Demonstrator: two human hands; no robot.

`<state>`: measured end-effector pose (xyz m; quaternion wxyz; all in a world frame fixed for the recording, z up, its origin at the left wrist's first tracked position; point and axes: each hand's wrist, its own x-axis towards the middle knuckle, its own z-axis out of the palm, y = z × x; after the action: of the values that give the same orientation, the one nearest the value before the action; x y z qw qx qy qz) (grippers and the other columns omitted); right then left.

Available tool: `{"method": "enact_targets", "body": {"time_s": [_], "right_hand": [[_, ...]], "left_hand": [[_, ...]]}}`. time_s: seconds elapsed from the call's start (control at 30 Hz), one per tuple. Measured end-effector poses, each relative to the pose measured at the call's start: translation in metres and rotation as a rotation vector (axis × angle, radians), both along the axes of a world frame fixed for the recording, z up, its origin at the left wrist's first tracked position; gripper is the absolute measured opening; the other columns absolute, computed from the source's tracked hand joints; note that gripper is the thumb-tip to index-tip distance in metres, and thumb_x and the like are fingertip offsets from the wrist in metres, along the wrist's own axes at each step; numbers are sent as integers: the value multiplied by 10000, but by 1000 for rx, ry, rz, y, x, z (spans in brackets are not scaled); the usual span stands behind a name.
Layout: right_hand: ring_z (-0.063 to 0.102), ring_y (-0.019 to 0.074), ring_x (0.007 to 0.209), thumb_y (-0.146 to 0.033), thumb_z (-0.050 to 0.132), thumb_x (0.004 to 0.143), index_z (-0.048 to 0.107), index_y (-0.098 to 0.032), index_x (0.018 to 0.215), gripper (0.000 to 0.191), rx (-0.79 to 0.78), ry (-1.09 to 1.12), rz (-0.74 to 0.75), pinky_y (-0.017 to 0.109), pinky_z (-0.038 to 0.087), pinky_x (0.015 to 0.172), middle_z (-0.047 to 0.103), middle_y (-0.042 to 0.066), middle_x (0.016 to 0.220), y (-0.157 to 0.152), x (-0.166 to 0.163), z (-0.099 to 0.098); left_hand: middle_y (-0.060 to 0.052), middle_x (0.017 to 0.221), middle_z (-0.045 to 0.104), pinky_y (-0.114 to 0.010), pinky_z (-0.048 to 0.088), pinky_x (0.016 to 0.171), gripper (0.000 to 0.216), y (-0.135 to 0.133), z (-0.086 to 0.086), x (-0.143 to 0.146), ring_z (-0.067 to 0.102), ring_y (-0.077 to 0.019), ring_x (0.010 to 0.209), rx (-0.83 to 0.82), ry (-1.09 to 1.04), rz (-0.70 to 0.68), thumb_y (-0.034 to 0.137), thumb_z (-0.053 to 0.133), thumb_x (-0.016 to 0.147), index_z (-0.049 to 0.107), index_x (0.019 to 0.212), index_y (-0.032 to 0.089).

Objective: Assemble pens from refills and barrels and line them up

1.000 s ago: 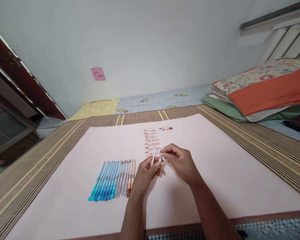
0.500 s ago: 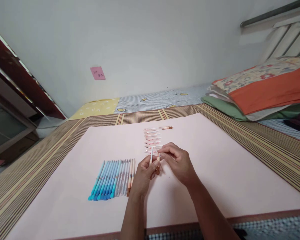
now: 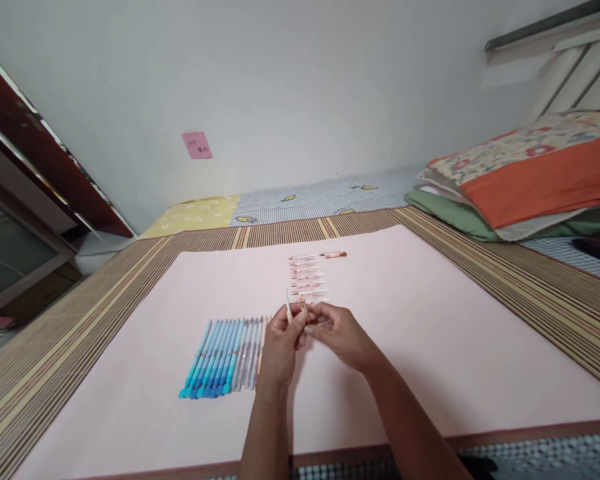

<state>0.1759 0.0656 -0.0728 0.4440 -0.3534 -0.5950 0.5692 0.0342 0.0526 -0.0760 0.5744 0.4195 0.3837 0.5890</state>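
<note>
My left hand (image 3: 281,343) grips the white stick (image 3: 288,301) and the barrel (image 3: 303,305) above the sheet (image 3: 430,373), closer to the blue pens (image 3: 211,360) than 0.5 s ago; the stick now leans left. My right hand (image 3: 343,333) sits lower, fingertips beside my left thumb, its hold hidden, so I cannot tell.

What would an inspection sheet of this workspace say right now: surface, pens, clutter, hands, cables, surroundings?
Surface: pink sheet on a striped mat.
Pens: blue pens and clear pens side by side, left of the hands; slim pen parts in rows beyond them.
Clutter: dark item at the near edge, unclear.
Left hand: holds a white stick and a tan piece.
Right hand: fingers near the tan piece; grip unclear.
Cables: nothing seen.
Surroundings: pillow at right; pink note on the wall.
</note>
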Motion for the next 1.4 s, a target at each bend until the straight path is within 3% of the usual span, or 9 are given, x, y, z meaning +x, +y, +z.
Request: {"method": "enact_targets", "body": {"time_s": [0.13, 0.47, 0.63, 0.73, 0.83, 1.0, 1.17, 1.27, 1.4], "right_hand": [[687, 188, 794, -406, 730, 819, 654, -174, 834, 244, -43, 63, 37, 336, 512, 779, 726, 39, 801, 1, -5, -6], [610, 131, 595, -450, 727, 791, 648, -167, 885, 308, -190, 2, 62, 270, 458, 586, 688, 16, 690, 3, 1, -9], [533, 103, 519, -422, 728, 794, 663, -171, 832, 262, -182, -1, 68, 241, 409, 516, 630, -15, 605, 4, 2, -12], [530, 106, 517, -421, 741, 782, 675, -171, 830, 262, -195, -2, 71, 241, 397, 504, 629, -13, 595, 4, 2, -12], [521, 107, 530, -414, 793, 738, 689, -174, 883, 299, -235, 123, 35, 247, 399, 513, 609, -26, 604, 3, 0, -8], [467, 91, 561, -342, 869, 666, 660, -200, 853, 315, -329, 547, -60, 249, 392, 541, 553, -40, 657, 3, -12, -6], [603, 161, 775, -403, 791, 777, 643, -210, 845, 253, -357, 678, -56, 318, 494, 748, 665, 33, 856, 3, -22, -11], [628, 157, 834, -382, 808, 778, 657, -209, 843, 239, -399, 751, -102, 306, 519, 802, 665, 18, 866, 6, -20, -13], [614, 97, 764, -333, 874, 716, 693, -189, 831, 258, -452, 821, -214, 206, 536, 698, 659, -5, 861, 10, -8, -12]], "left_hand": [[44, 651, 529, -205, 254, 489, 313, -1, 2, -4, 343, -46, 503, -12, 23, 45, 443, 798, 763, 664, 875, 183], [61, 631, 480, -201, 248, 470, 302, -2, 10, -15, 328, -47, 489, 56, 79, 224, 408, 767, 803, 683, 989, 185], [37, 732, 572, -195, 253, 468, 393, -3, 14, -17, 346, -39, 497, 66, 34, 217, 403, 777, 797, 662, 1117, 206], [41, 676, 560, -197, 247, 464, 355, -2, 14, -19, 345, -41, 489, 44, 77, 213, 407, 793, 778, 689, 1034, 183], [34, 667, 586, -200, 261, 472, 305, -3, 14, -20, 357, -46, 489, 47, 115, 223, 404, 791, 777, 686, 955, 180], [7, 706, 646, -206, 308, 510, 253, -7, 17, -9, 408, -69, 528, 72, 226, 173, 395, 761, 808, 670, 912, 184], [-2, 725, 643, -231, 351, 565, 250, -10, 22, 1, 481, -113, 606, 105, 341, 151, 430, 728, 836, 677, 870, 188], [-11, 765, 636, -252, 362, 595, 299, -11, 24, -4, 461, -123, 608, 114, 463, 121, 480, 601, 924, 693, 952, 197], [-12, 750, 595, -270, 361, 627, 409, -14, 25, -11, 444, -140, 629, 99, 548, -8, 485, 394, 1013, 677, 1032, 191]]}}
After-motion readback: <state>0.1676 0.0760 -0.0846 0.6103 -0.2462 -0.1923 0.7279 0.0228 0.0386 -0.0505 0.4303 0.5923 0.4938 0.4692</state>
